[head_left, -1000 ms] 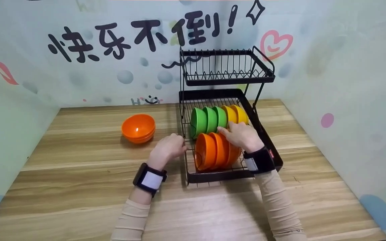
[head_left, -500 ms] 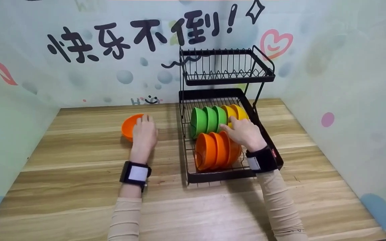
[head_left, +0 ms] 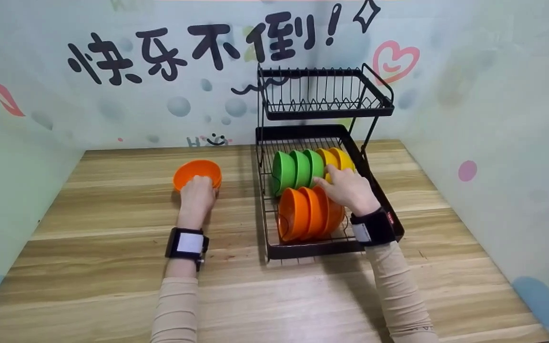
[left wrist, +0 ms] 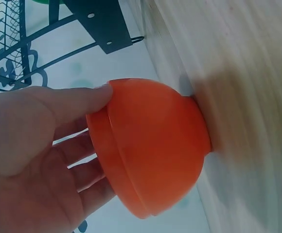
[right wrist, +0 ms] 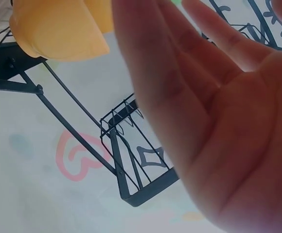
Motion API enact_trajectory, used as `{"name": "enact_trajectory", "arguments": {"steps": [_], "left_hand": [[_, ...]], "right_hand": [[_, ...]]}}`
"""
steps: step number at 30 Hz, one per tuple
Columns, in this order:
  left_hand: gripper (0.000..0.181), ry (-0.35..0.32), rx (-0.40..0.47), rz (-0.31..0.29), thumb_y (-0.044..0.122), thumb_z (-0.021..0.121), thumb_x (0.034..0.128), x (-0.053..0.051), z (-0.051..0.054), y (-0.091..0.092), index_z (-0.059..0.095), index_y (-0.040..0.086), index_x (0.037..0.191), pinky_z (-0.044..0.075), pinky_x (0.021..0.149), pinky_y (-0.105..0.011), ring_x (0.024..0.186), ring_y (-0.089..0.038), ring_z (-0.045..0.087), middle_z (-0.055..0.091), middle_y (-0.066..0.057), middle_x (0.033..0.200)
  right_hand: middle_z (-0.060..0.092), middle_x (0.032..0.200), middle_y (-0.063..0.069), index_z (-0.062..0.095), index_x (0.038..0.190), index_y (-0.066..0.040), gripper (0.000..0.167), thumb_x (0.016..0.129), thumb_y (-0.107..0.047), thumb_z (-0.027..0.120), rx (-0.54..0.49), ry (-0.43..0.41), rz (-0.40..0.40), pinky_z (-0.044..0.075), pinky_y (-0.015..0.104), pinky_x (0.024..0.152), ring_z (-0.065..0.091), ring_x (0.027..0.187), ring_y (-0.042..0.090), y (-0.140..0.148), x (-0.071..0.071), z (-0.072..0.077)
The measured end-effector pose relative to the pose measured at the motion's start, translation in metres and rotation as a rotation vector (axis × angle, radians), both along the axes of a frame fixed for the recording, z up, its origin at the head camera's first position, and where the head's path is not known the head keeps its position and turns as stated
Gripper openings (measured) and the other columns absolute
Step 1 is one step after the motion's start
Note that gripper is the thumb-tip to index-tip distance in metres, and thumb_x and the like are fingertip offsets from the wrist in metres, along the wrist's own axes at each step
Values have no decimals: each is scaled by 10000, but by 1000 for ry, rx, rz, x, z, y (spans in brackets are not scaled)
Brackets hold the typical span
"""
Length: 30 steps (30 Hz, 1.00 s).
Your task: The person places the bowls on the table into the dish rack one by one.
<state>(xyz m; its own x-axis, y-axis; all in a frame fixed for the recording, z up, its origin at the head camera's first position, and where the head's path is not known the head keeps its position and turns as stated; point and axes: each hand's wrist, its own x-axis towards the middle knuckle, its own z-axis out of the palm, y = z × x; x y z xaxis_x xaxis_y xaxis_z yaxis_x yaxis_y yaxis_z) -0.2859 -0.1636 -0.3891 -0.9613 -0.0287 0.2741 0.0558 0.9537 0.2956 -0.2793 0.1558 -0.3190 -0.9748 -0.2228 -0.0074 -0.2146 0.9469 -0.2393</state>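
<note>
On the left of the table stand two nested orange bowls (head_left: 197, 168), opening upward. My left hand (head_left: 198, 196) pinches their near rim. In the left wrist view the thumb lies against the outer side of the bowls (left wrist: 155, 141), while the other fingers reach into the opening, their tips hidden. Over the black dish rack (head_left: 322, 248), my right hand (head_left: 350, 191) hovers with loosely extended fingers near the yellow bowls (head_left: 343, 157); whether it touches them I cannot tell. Three green bowls (head_left: 284, 172) and several orange bowls (head_left: 294, 214) stand on edge in the rack's lower tier.
The rack's upper wire tier (head_left: 329, 113) rises behind the bowls, on thin side posts. A patterned wall (head_left: 150, 114) closes off the back of the wooden table (head_left: 98, 228), with more walls at both sides.
My left hand has left the rack's left edge, moved left to the orange bowls and taken hold of their near rim. The right hand has stayed almost in place over the rack.
</note>
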Motion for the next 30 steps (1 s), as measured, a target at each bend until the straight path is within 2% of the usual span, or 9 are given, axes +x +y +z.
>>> {"name": "enact_trajectory", "arguments": {"steps": [6, 16, 23, 30], "left_hand": [[159, 26, -12, -1, 80, 628, 825, 1, 2, 0, 650, -49, 734, 521, 657, -547, 795, -447, 652, 659, -258, 835], [134, 168, -70, -5, 6, 579, 747, 2, 5, 1, 582, -6, 613, 489, 539, -511, 664, -404, 634, 612, -188, 683], [153, 224, -90, -24, -6, 548, 761, 6, 17, 8, 590, -16, 615, 492, 539, -511, 646, -407, 631, 613, -191, 662], [127, 279, -113, -114, 57, 622, 803, 13, 34, 18, 604, 3, 690, 491, 548, -462, 619, -364, 612, 592, -154, 646]], "right_hand": [[592, 853, 139, 507, 1259, -62, 546, 957, -511, 438, 0, 15, 2, 391, 313, 519, 561, 690, 260, 1, 1, 0], [560, 792, 105, 529, 1216, -70, 495, 962, -486, 443, -15, 36, 3, 373, 301, 504, 543, 664, 248, 1, 1, 0], [590, 835, 129, 528, 1215, -67, 497, 961, -485, 443, -19, 62, 2, 368, 299, 503, 550, 668, 256, 2, 2, 1], [615, 887, 145, 542, 1204, -84, 482, 960, -487, 443, -55, 125, -20, 406, 332, 529, 565, 681, 278, 0, 2, 1]]}}
